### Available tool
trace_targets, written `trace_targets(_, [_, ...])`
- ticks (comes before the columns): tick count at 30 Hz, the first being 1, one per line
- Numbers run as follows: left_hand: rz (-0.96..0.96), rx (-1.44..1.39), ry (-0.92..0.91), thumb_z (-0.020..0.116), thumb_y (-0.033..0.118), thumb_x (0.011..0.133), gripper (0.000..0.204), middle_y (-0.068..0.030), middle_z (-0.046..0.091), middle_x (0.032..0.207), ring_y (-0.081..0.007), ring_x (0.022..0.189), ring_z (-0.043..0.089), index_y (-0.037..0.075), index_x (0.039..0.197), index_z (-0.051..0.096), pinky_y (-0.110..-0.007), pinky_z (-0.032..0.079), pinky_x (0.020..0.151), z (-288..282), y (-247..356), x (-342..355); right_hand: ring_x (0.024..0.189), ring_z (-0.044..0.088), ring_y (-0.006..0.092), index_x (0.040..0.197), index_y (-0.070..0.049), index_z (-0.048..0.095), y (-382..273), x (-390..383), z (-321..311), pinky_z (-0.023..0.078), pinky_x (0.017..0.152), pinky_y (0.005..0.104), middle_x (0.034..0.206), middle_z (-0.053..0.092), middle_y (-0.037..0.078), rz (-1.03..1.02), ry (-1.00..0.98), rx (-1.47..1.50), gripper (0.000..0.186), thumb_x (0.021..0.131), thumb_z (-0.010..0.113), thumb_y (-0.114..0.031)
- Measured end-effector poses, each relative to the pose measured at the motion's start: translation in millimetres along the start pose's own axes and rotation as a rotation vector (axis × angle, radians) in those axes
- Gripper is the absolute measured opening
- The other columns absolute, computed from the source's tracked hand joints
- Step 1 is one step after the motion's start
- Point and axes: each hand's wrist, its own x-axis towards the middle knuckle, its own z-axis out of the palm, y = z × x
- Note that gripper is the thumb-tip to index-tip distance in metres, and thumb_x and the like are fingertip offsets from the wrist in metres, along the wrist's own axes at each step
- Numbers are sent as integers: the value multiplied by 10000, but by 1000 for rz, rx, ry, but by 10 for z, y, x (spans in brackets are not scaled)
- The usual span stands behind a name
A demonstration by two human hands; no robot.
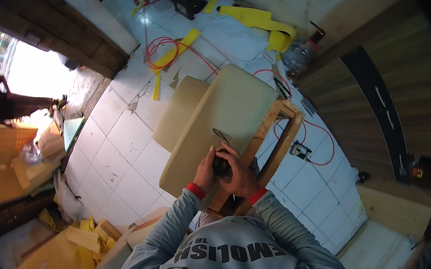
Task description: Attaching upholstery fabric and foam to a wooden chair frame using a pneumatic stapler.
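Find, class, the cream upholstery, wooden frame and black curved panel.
Cream upholstery (pixel 229 107), head view: broad upper face.
Wooden frame (pixel 260 139), head view: left bar.
Black curved panel (pixel 381 108), head view: middle.

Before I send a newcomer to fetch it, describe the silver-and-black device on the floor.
Find the central beige padded piece, then the wooden frame along its right. Just right of that, on white tiles, lies the device. Unlike the black item farther up, it shows silver, with a red hose curving beside it.

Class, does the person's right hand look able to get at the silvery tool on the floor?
Probably not yet: the right hand cups a dark object with the left hand, and a wooden frame stands between the hands and the silvery tool.
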Motion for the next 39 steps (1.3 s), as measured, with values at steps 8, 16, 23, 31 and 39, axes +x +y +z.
trace_targets(8, [555,1037,-108,627,454,1078,505,-182,787,1004,-328,945,775,-21,1176,766,-411,598,841,190,207,294,1104,674,135,1179,-32,712,329,-48,-333,566,925,314,1129,732,33,429,139,456,223,996,788,-135])
trace_targets(16, [680,1631,-84,810,586,865,517,-128,787,957,-368,911,756,114,1076,794,-500,605,813,104,1128,1334,847,657,112,1060,-87,679,1451,145,-1231,564,820,285,931,699,-15,412,783,585,204,929,782,31])
trace_targets(23, [841,1739,-30,710,263,974,188,-124,733,1072,-386,992,718,158,1121,762,-522,586,861,-191,2053,2519,721,673,180,1047,-11,646,2368,291,-2239,572,619,325,877,716,104,755,1281,411,349,828,914,-60])
trace_targets(31, [770,1784,145,729,332,972,155,-60,731,1137,-341,1053,717,214,1053,788,-487,587,907,-21,2105,2818,709,680,174,900,1,701,2225,434,-2105,561,622,318,804,743,99,771,1283,-167,351,826,945,-241])
trace_targets(39, [649,1758,128,714,353,980,169,-53,725,1151,-332,1078,719,220,1047,792,-491,586,909,7,2119,2873,723,667,178,854,-17,649,2171,434,-2133,544,677,330,773,721,85,775,1235,-205,340,849,931,-207])
